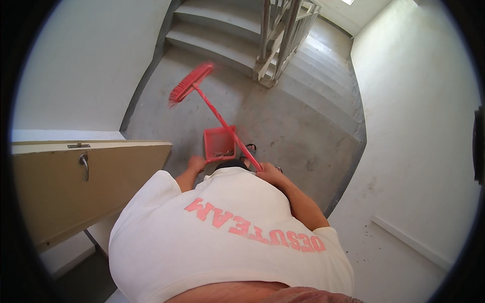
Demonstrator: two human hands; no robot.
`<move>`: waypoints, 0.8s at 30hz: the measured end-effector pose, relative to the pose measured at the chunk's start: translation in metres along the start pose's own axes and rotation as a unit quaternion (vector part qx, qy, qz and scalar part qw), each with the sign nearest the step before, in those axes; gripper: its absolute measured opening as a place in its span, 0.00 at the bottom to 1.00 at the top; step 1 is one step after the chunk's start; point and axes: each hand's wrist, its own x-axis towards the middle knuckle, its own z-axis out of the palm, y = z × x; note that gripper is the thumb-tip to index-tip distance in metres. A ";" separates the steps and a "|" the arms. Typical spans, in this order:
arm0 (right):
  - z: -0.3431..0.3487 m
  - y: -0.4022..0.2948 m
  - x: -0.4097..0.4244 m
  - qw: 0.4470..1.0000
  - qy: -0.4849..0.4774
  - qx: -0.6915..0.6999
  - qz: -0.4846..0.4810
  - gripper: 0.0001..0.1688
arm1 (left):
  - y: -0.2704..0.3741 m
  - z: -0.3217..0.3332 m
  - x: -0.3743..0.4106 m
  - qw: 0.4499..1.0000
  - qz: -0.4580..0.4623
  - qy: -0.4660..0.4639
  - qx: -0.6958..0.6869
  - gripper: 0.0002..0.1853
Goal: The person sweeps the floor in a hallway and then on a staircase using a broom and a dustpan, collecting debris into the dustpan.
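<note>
My left hand (197, 163) is closed on the handle of a red plastic dustpan (219, 142), whose open side faces away from me. Some small debris lies in the pan near its handle end. My right hand (269, 173) grips the upper end of a red broom handle. The handle slants up and left across the dustpan's right edge to the red broom head (191, 83), beyond the pan. The head is tilted, with its bristles towards the left and slightly blurred; I cannot tell whether they touch the floor.
Concrete steps (216, 41) with a metal railing (284, 38) rise ahead, and another flight (322, 83) lies to the right. A beige door (87, 185) with a lever handle stands at left. My sandalled foot (248, 149) is beside the pan. White walls flank the landing.
</note>
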 end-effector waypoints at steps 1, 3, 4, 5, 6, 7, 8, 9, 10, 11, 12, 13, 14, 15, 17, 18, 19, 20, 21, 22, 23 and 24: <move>0.002 -0.002 0.003 1.000 0.001 0.005 -0.011 0.07 | 0.002 -0.002 0.000 1.000 -0.001 -0.004 0.001 0.13; -0.007 -0.004 0.002 0.998 0.003 0.057 0.008 0.05 | 0.008 -0.007 0.001 1.000 -0.007 -0.012 0.003 0.14; -0.022 -0.002 -0.005 0.994 0.000 0.104 0.037 0.04 | 0.007 -0.003 -0.002 0.996 -0.055 -0.016 -0.065 0.14; -0.035 0.013 -0.010 0.994 0.058 0.087 0.038 0.04 | 0.002 0.007 -0.002 0.985 -0.106 -0.016 -0.133 0.14; -0.054 0.034 -0.015 0.990 0.119 0.067 0.038 0.04 | 0.000 0.011 0.001 0.967 -0.153 -0.013 -0.202 0.14; -0.081 0.055 -0.023 0.980 0.180 0.050 0.060 0.04 | 0.003 0.008 0.002 0.968 -0.151 -0.014 -0.199 0.14; -0.106 0.094 -0.029 0.968 0.229 0.087 0.047 0.04 | 0.008 0.001 0.001 0.971 -0.142 -0.022 -0.189 0.14; -0.122 0.113 -0.036 0.953 0.245 0.162 0.078 0.03 | 0.008 -0.001 -0.007 0.973 -0.138 -0.032 -0.180 0.14; -0.135 0.120 -0.036 0.932 0.259 0.235 0.100 0.03 | 0.000 0.002 -0.012 0.963 -0.157 -0.013 -0.218 0.14; -0.149 0.121 -0.043 0.908 0.295 0.273 0.121 0.03 | -0.003 0.006 -0.014 0.951 -0.172 0.007 -0.258 0.14; -0.163 0.122 -0.052 0.881 0.329 0.307 0.145 0.03 | 0.000 0.012 -0.015 0.935 -0.186 0.024 -0.301 0.15; -0.175 0.134 -0.061 0.860 0.356 0.335 0.144 0.03 | 0.004 0.008 -0.014 0.950 -0.156 0.032 -0.269 0.15; -0.185 0.145 -0.071 0.838 0.383 0.362 0.144 0.03 | 0.007 0.004 -0.014 0.963 -0.125 0.040 -0.235 0.15; -0.186 0.152 -0.075 0.814 0.405 0.392 0.143 0.03 | 0.004 -0.001 -0.016 0.974 -0.098 0.049 -0.198 0.15; -0.182 0.165 -0.076 0.806 0.411 0.405 0.134 0.03 | -0.001 0.012 -0.008 0.965 -0.129 0.092 -0.208 0.15; -0.183 0.168 -0.077 0.803 0.415 0.408 0.131 0.03 | 0.003 0.020 -0.006 0.959 -0.145 0.113 -0.217 0.15; -0.180 0.164 -0.074 0.809 0.404 0.410 0.121 0.04 | 0.005 0.017 -0.005 0.952 -0.162 0.085 -0.246 0.15; -0.175 0.159 -0.062 0.815 0.393 0.411 0.112 0.04 | 0.007 0.013 -0.004 0.943 -0.178 0.057 -0.275 0.15; -0.166 0.147 -0.047 0.819 0.381 0.418 0.100 0.05 | 0.007 0.003 -0.002 0.934 -0.194 0.032 -0.298 0.15; -0.153 0.143 -0.028 0.856 0.363 0.360 0.083 0.05 | 0.004 -0.001 0.000 0.948 -0.172 0.020 -0.268 0.15; -0.135 0.142 -0.008 0.888 0.344 0.299 0.066 0.06 | 0.002 -0.003 0.001 0.960 -0.150 0.008 -0.237 0.15; -0.117 0.137 0.006 0.913 0.266 0.308 0.030 0.05 | 0.000 -0.003 0.000 0.969 -0.131 -0.004 -0.210 0.15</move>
